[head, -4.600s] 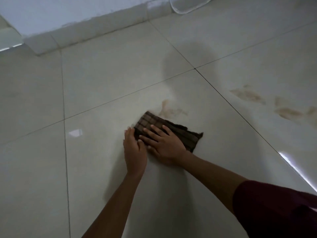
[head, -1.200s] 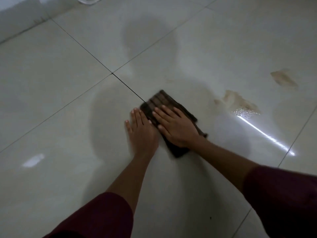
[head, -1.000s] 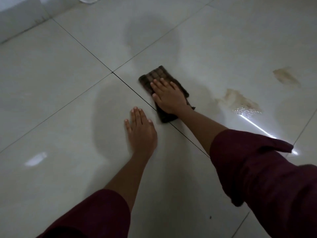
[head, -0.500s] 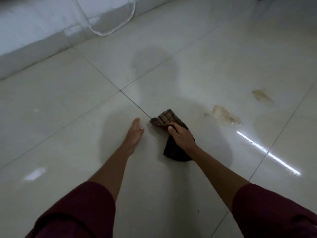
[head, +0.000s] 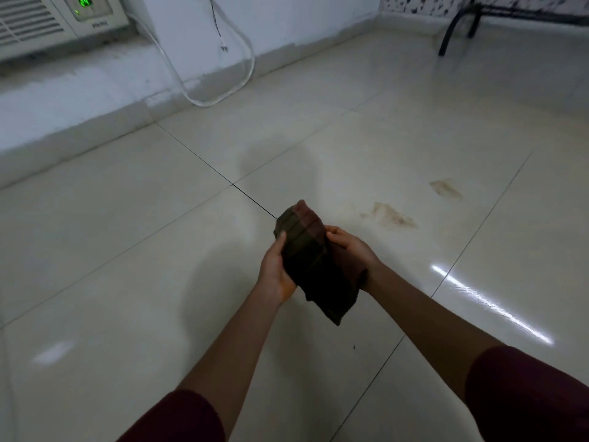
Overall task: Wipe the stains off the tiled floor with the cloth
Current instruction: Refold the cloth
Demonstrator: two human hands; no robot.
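The dark brown checked cloth (head: pixel 307 253) is lifted off the glossy tiled floor (head: pixel 127 250) and held between both hands in the middle of the head view. My left hand (head: pixel 274 270) grips its left side, thumb on top. My right hand (head: pixel 352 250) holds its right side from beneath, fingers curled round the fold. One brown stain (head: pixel 392 215) lies on the tile just right of the cloth, and a second, smaller stain (head: pixel 445 188) sits farther right and back.
A white wall and skirting (head: pixel 95 100) run along the back left, with an air-conditioner unit (head: pixel 57 17) and a looping white hose (head: pixel 223 90) at its foot. A black metal furniture leg (head: pixel 452 30) stands at the back right.
The cloth has come up off the floor. My left hand left the tile and took hold of the cloth beside my right hand. The view has tilted up toward the wall.
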